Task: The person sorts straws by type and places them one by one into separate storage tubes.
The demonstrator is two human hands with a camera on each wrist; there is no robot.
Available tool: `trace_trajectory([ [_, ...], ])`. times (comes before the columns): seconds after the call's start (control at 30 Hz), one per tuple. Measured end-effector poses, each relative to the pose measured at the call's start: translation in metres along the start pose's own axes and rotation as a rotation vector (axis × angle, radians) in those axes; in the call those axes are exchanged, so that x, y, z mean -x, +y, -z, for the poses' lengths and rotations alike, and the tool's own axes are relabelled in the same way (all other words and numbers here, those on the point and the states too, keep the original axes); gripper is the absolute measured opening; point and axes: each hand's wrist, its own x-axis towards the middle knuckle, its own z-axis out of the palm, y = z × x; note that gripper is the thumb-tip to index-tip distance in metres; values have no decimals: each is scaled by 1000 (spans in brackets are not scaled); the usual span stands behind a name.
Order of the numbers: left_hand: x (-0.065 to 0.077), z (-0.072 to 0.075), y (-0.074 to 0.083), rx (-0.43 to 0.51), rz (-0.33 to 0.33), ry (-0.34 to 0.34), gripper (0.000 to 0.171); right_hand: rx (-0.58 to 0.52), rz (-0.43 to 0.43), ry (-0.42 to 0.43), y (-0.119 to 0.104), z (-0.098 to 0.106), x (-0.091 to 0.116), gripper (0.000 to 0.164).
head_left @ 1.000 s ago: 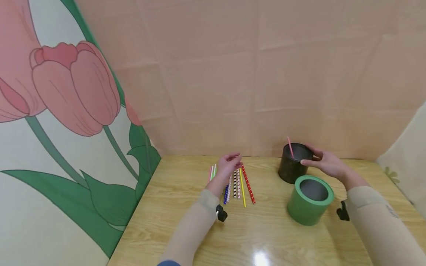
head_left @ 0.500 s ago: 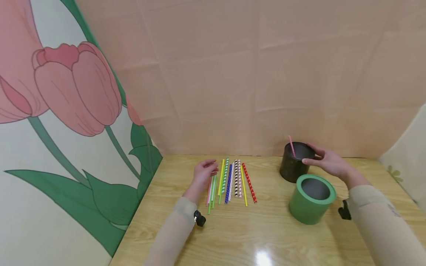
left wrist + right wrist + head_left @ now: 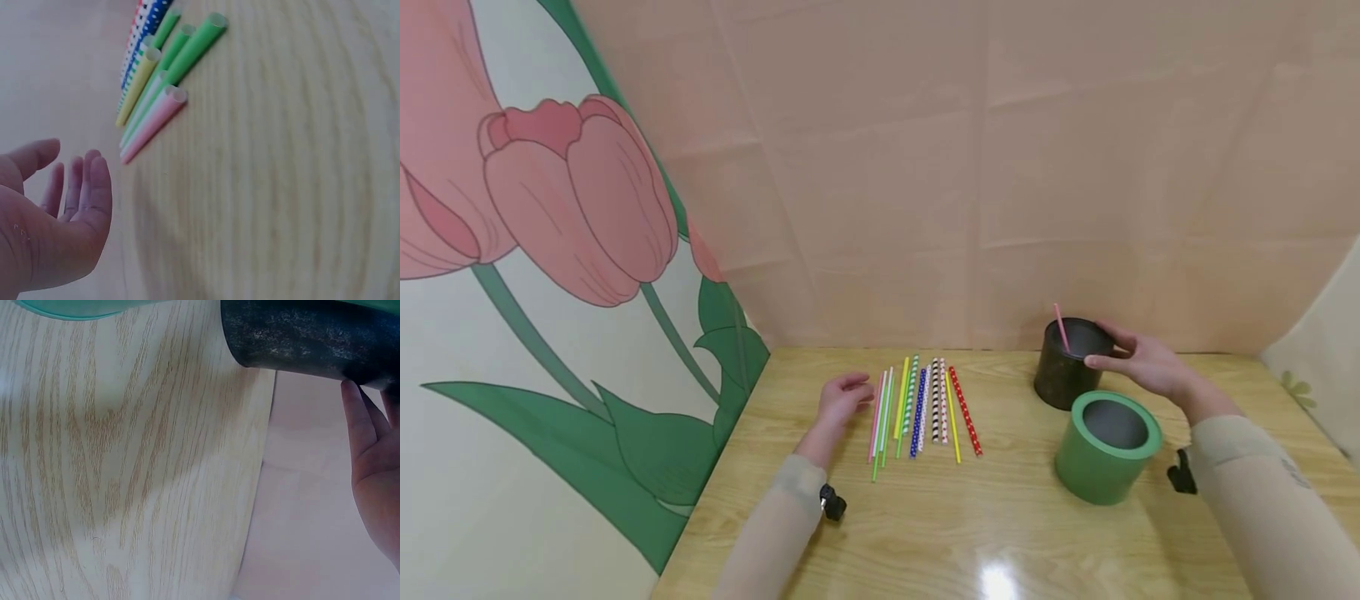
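Note:
In the head view my left hand (image 3: 842, 400) is just left of a row of straws (image 3: 918, 417), its fingers loosely bent around nothing. The left wrist view shows that hand beside the pink straw (image 3: 156, 125) at the row's near end, a gap between them. Plain and patterned straws lie side by side, ending on the right with a red dotted straw (image 3: 966, 412). My right hand (image 3: 1150, 368) grips a black pot (image 3: 1054, 377) by its rim, thumb in front and fingers behind. A pink straw (image 3: 1062, 327) leans inside that pot.
A green pot (image 3: 1090, 477) with a dark inside stands in front of the black one. Behind the wooden table (image 3: 925, 533) hangs a pinkish cloth wall (image 3: 880, 208). A tulip-printed wall (image 3: 572, 467) borders the left side.
My left hand has moved left from over the straws to beside them, uncovering the row. The right hand keeps its hold on the black pot.

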Motion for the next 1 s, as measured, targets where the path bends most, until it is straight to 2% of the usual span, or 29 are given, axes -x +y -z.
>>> trace_trajectory([
  [0.27, -1, 3, -4, -29, 38, 29, 40, 23, -4, -2, -1, 2, 0, 99],
  [0.63, -6, -3, -10, -123, 52, 67, 44, -13, -6, -21, -7, 1, -4, 99],
  [0.83, -3, -4, -10, -131, 77, 62, 46, -30, -1, -14, -6, 0, -2, 98],
  [1.0, -3, -5, -14, -156, 70, 46, 48, -44, -5, -8, -2, 0, 0, 97],
])
